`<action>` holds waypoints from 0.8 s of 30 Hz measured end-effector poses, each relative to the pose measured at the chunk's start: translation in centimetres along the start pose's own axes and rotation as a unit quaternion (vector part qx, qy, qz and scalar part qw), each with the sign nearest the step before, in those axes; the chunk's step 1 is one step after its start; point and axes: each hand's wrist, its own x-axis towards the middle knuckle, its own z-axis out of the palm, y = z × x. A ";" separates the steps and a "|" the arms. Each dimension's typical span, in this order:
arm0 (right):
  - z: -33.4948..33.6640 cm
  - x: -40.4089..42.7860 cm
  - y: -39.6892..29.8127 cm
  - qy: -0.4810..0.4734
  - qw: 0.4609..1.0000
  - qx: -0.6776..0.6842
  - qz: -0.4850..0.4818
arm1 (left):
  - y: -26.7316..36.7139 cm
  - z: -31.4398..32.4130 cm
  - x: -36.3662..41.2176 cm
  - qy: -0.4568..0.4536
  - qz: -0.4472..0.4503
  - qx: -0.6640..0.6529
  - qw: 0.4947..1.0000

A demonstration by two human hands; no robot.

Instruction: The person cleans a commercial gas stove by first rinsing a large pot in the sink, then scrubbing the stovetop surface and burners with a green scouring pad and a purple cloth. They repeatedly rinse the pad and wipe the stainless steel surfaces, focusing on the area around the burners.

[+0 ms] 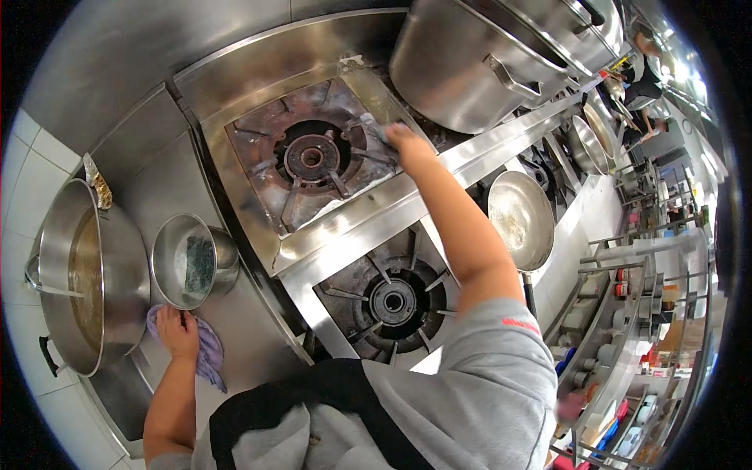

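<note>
My right hand is blurred over the right side of a stove's square cast-iron burner plate. A greyish piece, perhaps a scouring pad, shows at its fingertips; the blur hides its exact form. Around the burner ring, the plate looks rusty brown with whitish wet patches. My left hand is curled around what looks like the dark handle of a small steel saucepan, with a purple cloth beneath the hand. Inside the saucepan lies a dark green scouring pad.
A large steel pot with brownish liquid stands at left, foil-like wrapping on its rim. Tall stockpots fill the back right. Nearer me are a front burner and a frying pan. Shelving and other people appear at right.
</note>
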 end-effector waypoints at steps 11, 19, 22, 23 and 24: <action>-0.9 1.2 -0.8 -0.044 0.997 -0.015 0.060 | 0.1 0.2 -0.5 -0.011 0.013 0.036 0.999; 0.3 1.9 -0.2 -0.028 0.998 0.020 0.052 | 0.5 -0.5 1.5 0.045 0.003 0.009 0.999; -1.9 -5.3 0.1 -0.028 1.000 -0.005 -0.012 | -0.6 -0.1 0.3 0.026 -0.016 0.021 0.999; -2.6 -6.9 0.9 -0.045 0.999 -0.003 -0.017 | -0.7 0.2 0.3 0.012 -0.019 0.019 1.000; -3.0 -7.4 1.4 -0.057 0.998 0.004 -0.011 | -0.9 0.6 0.2 -0.002 -0.041 0.026 0.999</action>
